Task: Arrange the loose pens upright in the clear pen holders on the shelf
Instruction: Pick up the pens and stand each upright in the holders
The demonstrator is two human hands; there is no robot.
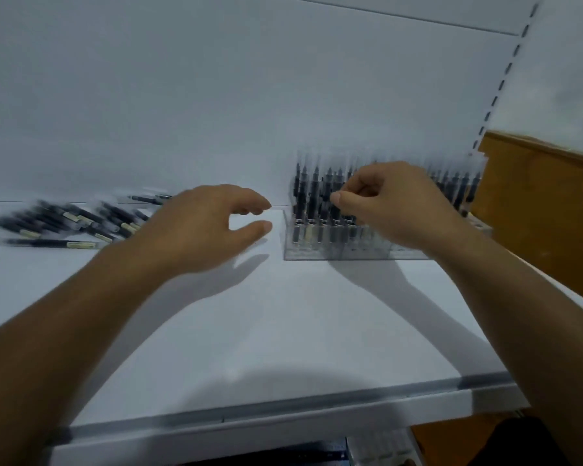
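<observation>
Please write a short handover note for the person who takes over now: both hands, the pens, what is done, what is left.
Left hand: open, empty, above the shelf, between the loose pens and the holder.
Right hand: fingers curled at the upright pens in the holder; blur hides any grip.
Done: many pens stand upright.
To do: the loose pens, lying at far left.

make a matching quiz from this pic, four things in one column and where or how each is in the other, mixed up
1 loose pens
2 pen holder
3 left hand
4 right hand

A fingers curled, in front of the standing pens
B lying flat, far left
C open, holding nothing
D clear, on the right, full of pens

Pairs: 1-B, 2-D, 3-C, 4-A
</observation>
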